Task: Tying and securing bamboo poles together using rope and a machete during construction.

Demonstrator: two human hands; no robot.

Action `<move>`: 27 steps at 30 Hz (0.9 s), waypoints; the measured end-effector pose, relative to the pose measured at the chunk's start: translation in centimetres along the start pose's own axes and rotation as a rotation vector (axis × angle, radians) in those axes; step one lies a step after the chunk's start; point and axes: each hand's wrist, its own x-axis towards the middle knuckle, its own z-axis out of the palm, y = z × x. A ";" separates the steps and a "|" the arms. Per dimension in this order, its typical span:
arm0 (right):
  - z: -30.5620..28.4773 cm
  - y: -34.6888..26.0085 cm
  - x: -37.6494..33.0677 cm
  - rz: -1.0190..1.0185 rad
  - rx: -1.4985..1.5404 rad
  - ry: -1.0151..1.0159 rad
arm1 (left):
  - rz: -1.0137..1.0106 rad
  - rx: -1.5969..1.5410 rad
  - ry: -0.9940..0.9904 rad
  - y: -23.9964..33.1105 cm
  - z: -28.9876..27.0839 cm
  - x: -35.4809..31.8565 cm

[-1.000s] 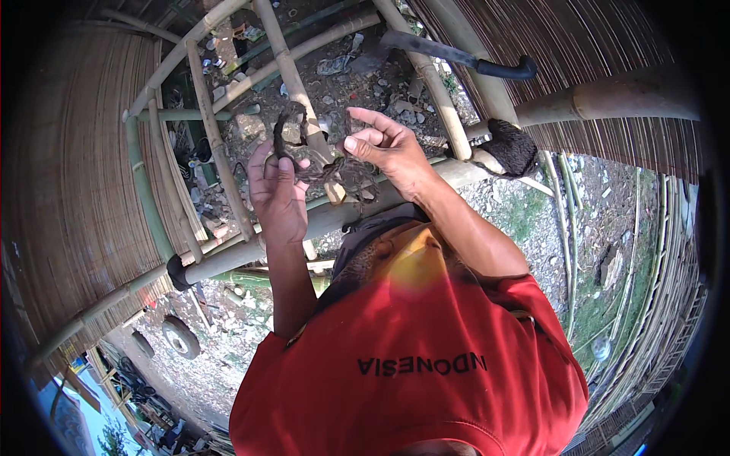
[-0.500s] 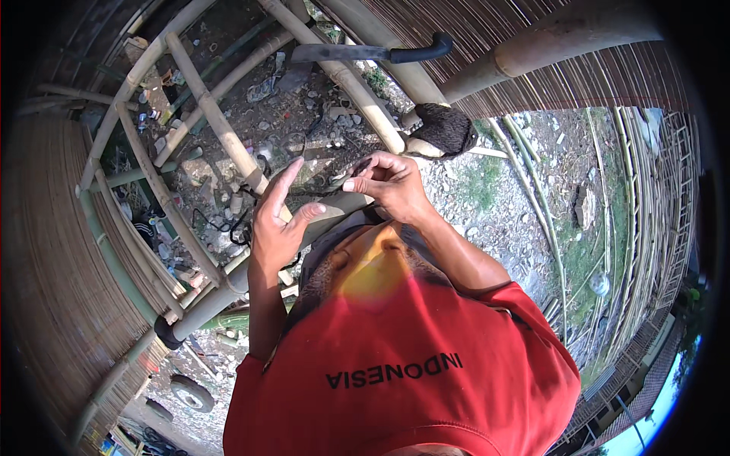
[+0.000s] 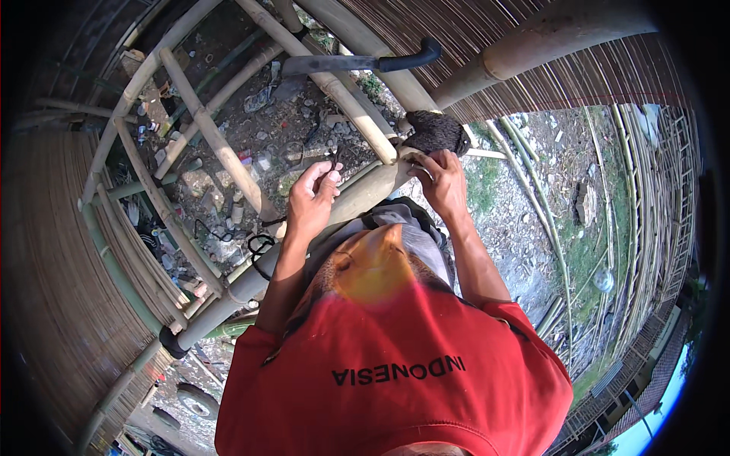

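My left hand (image 3: 309, 204) is closed in a pinch above a thick bamboo pole, with a thin dark cord (image 3: 334, 157) rising from its fingertips. Curled beside the end of that bamboo pole (image 3: 365, 196) is my right hand (image 3: 443, 182). Its fingertips are pressed together against the pole's pale end, and what they hold, if anything, is hidden. Just beyond them a bundle of dark fibre (image 3: 435, 134) wraps the joint. A loop of black cord (image 3: 261, 254) hangs on the same pole, left of my left forearm.
A machete (image 3: 334, 65) with a black handle lies across the bamboo poles ahead. The bamboo frame (image 3: 217, 137) stands over rubble-strewn ground at the left. Long bamboo poles (image 3: 627, 228) lie at the right. A tyre (image 3: 196, 401) lies at the lower left.
My left hand has gone from spread fingers to a pinch on the dark cord, moving right. My right hand has moved right, to the pole's end by the fibre bundle.
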 end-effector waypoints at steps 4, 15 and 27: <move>-0.4 1.3 1.2 -0.103 -0.018 -0.081 | 0.021 -0.021 0.020 -0.9 1.4 0.9; -1.9 2.0 2.7 -0.062 0.304 -0.069 | -0.198 -0.409 -0.302 -1.3 7.2 4.3; -2.8 4.2 4.0 -0.079 0.556 -0.200 | -0.453 -0.279 -0.597 0.0 9.8 6.8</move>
